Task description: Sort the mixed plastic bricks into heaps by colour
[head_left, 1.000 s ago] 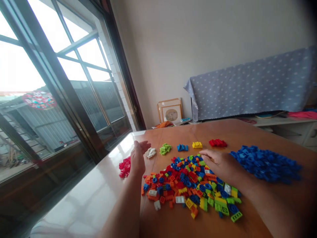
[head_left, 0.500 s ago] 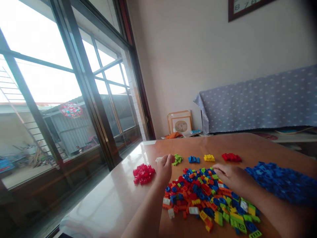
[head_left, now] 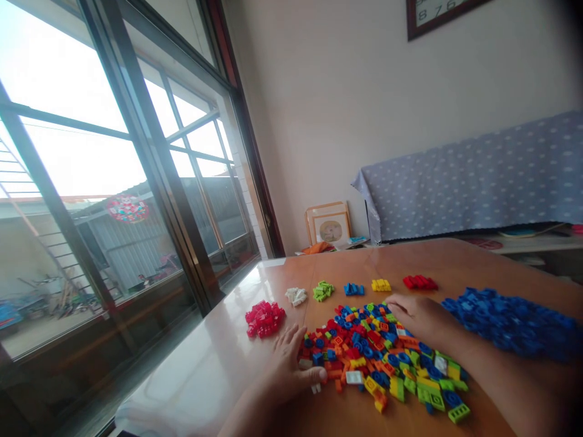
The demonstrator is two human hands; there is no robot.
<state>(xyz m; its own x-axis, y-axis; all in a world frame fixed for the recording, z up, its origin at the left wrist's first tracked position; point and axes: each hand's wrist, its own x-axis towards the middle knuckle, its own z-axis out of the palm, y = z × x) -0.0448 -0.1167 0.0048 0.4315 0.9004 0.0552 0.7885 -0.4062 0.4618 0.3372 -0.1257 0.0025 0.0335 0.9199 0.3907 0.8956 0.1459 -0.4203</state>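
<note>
A heap of mixed toy building bricks [head_left: 364, 349] in red, orange, blue, green, yellow and white lies spread before me on the table. At its left edge, my left hand [head_left: 291, 364] is open, thumb and fingers apart around a few bricks. Over the heap's far right edge, my right hand [head_left: 412, 311] is closed with fingers pinched; whatever is in them is hidden. Beyond the left hand sits a pile of pink bricks [head_left: 265, 319]. Small groups of white [head_left: 296, 296], lime green [head_left: 323, 291], blue [head_left: 354, 289], yellow [head_left: 381, 285] and red bricks [head_left: 419, 282] form a row behind.
A large pile of blue bricks [head_left: 510, 321] lies right of my right forearm. The brown table [head_left: 218, 364] stands beside a glass window [head_left: 150, 152]. Behind it are picture frames [head_left: 331, 229] and a shelf covered by a dotted cloth [head_left: 464, 176].
My left hand has come back from the white bricks to the mixed heap's left edge and has opened. The right hand stays closed in nearly the same place. The view has shifted slightly.
</note>
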